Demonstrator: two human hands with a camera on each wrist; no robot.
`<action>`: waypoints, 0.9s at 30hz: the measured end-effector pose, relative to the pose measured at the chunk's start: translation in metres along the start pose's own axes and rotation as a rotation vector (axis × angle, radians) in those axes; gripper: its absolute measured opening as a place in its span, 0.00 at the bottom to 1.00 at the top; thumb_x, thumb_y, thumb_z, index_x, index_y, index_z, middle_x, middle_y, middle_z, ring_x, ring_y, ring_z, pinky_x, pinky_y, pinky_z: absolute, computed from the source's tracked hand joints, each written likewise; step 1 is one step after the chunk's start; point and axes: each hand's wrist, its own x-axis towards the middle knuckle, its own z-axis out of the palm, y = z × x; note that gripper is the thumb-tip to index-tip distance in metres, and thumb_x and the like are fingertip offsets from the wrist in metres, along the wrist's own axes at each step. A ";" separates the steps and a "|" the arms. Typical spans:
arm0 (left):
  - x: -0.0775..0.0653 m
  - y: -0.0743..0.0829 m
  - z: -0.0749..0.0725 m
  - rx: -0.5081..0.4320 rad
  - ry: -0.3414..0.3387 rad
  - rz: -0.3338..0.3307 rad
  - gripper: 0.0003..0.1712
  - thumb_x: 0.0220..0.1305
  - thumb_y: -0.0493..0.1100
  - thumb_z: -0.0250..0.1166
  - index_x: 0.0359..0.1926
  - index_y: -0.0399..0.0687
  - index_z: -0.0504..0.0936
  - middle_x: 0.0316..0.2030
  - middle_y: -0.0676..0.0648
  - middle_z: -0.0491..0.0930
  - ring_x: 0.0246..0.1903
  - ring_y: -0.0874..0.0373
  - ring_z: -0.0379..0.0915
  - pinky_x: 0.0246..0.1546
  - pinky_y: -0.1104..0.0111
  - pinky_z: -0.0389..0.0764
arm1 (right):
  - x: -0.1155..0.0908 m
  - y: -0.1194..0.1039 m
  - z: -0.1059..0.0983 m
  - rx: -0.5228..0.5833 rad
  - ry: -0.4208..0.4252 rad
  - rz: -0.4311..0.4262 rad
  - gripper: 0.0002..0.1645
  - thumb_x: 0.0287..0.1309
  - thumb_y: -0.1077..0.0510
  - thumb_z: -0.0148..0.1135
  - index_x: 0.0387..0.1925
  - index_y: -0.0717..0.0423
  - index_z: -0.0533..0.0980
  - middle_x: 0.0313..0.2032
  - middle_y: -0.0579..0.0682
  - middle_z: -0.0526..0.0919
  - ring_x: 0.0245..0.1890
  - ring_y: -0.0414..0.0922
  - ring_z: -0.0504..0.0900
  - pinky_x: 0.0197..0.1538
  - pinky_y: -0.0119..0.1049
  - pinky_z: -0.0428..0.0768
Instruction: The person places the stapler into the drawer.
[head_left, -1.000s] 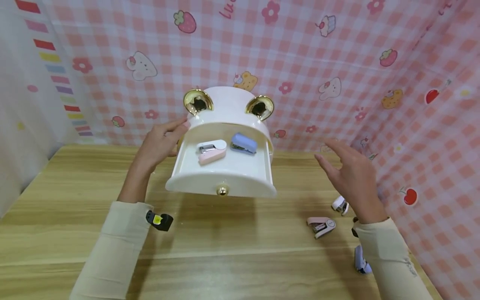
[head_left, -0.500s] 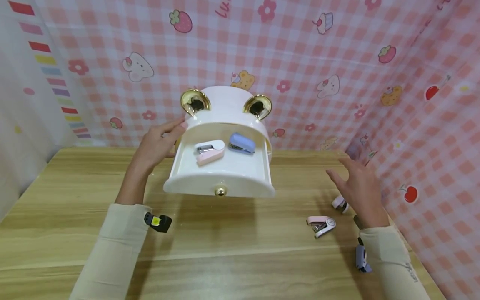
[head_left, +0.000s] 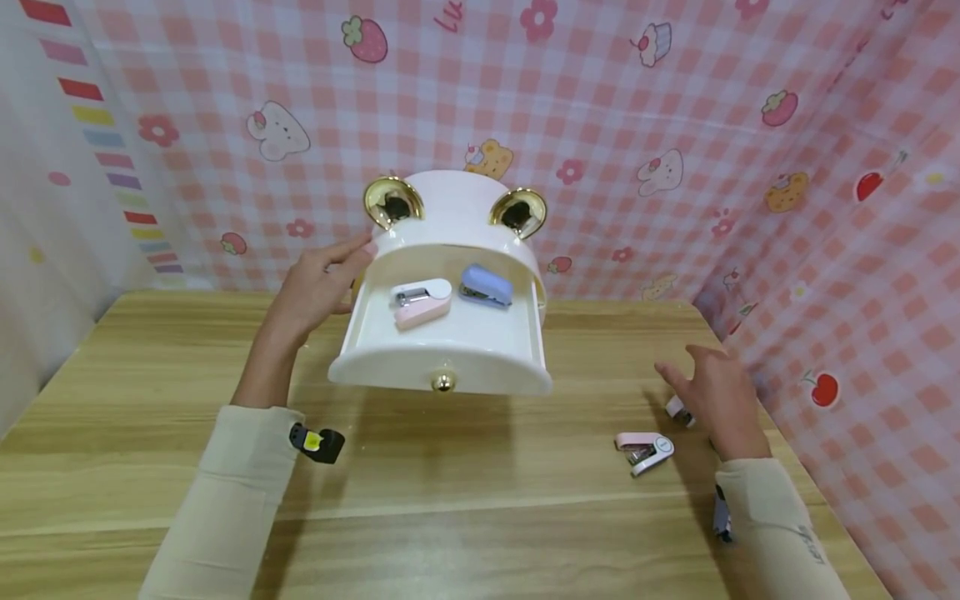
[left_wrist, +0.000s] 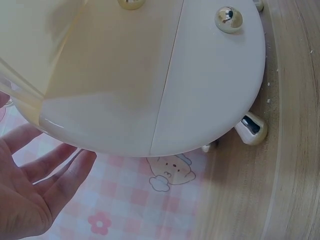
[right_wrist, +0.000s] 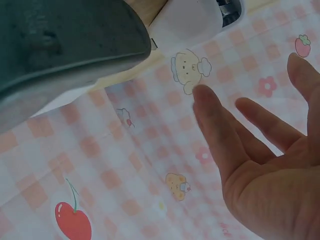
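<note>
Far left: your left hand [head_left: 313,290] lies against the left side of the white drawer box [head_left: 456,196], fingers extended rather than wrapped. The box looks like smooth, glossy hard plastic, probably light and apt to skid; steady it at the side wall.

Middle: its drawer [head_left: 442,360] is pulled out toward you, gold knob [head_left: 442,382] at the near front. In it, a pink-and-white stapler [head_left: 424,312] to the left, a blue stapler [head_left: 487,287] to the right.

Right, on the surface [head_left: 450,525]: a second pink-and-white stapler [head_left: 647,452], its arms spread. Farther right, a pale stapler [head_left: 677,408] partly hidden by your right hand [head_left: 716,402], which is well apart from the left, thumb and fingers parted, gripping nothing; contact can't be told.

Expect the pale stapler to be light, stiff and a little slick. Best hold: thumb and fingers across its sides; squeezing top to base may work the hinge.

Nearer, a second blue stapler [head_left: 722,515] beside your right sleeve [head_left: 776,521], partly covered.
</note>
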 end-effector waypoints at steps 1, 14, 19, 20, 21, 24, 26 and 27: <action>0.000 0.000 0.000 -0.004 0.000 -0.001 0.40 0.73 0.70 0.51 0.76 0.53 0.66 0.72 0.41 0.65 0.62 0.43 0.71 0.44 0.56 0.88 | 0.000 0.000 0.001 -0.005 -0.008 0.009 0.35 0.62 0.47 0.71 0.50 0.79 0.77 0.44 0.78 0.80 0.42 0.74 0.78 0.41 0.69 0.78; -0.001 -0.001 0.005 -0.030 -0.017 -0.007 0.39 0.74 0.68 0.52 0.76 0.53 0.66 0.70 0.39 0.67 0.60 0.43 0.74 0.43 0.57 0.88 | -0.009 0.004 0.012 0.006 -0.207 0.132 0.39 0.66 0.40 0.64 0.53 0.77 0.77 0.45 0.77 0.80 0.39 0.73 0.80 0.37 0.67 0.80; 0.000 -0.002 0.004 -0.035 -0.012 -0.002 0.38 0.74 0.67 0.52 0.75 0.52 0.66 0.70 0.39 0.67 0.59 0.43 0.74 0.43 0.58 0.88 | -0.009 0.001 0.015 0.001 -0.222 0.124 0.34 0.62 0.44 0.69 0.50 0.74 0.78 0.43 0.75 0.82 0.39 0.73 0.80 0.38 0.66 0.80; 0.001 -0.002 0.004 -0.037 -0.013 -0.002 0.38 0.74 0.67 0.52 0.75 0.53 0.66 0.70 0.39 0.67 0.58 0.43 0.74 0.43 0.57 0.88 | -0.009 0.000 0.016 0.001 -0.225 0.120 0.32 0.62 0.46 0.69 0.49 0.73 0.79 0.42 0.75 0.82 0.38 0.72 0.81 0.38 0.66 0.80; 0.001 -0.002 0.003 -0.037 -0.014 -0.002 0.39 0.74 0.68 0.52 0.75 0.53 0.66 0.70 0.38 0.67 0.58 0.43 0.74 0.43 0.58 0.88 | -0.008 0.000 0.017 0.001 -0.228 0.117 0.30 0.61 0.47 0.69 0.49 0.73 0.79 0.41 0.74 0.82 0.38 0.72 0.81 0.37 0.66 0.80; 0.001 -0.002 0.002 -0.033 -0.011 0.001 0.38 0.74 0.68 0.52 0.75 0.55 0.66 0.70 0.38 0.68 0.58 0.43 0.75 0.43 0.58 0.88 | -0.007 -0.001 0.018 -0.001 -0.226 0.105 0.24 0.59 0.53 0.67 0.46 0.72 0.80 0.39 0.72 0.83 0.35 0.71 0.81 0.35 0.65 0.80; 0.000 -0.002 0.001 -0.034 -0.009 0.003 0.37 0.74 0.67 0.52 0.75 0.56 0.66 0.69 0.38 0.69 0.57 0.43 0.75 0.43 0.58 0.88 | -0.006 -0.001 0.019 -0.004 -0.224 0.096 0.21 0.57 0.55 0.66 0.44 0.71 0.81 0.37 0.71 0.83 0.34 0.69 0.81 0.34 0.65 0.80; 0.000 -0.002 0.000 -0.034 -0.008 0.005 0.37 0.74 0.67 0.52 0.75 0.56 0.66 0.69 0.38 0.69 0.57 0.43 0.75 0.42 0.58 0.88 | -0.006 -0.001 0.019 -0.008 -0.219 0.092 0.20 0.56 0.56 0.66 0.43 0.71 0.81 0.37 0.70 0.83 0.34 0.69 0.81 0.34 0.64 0.80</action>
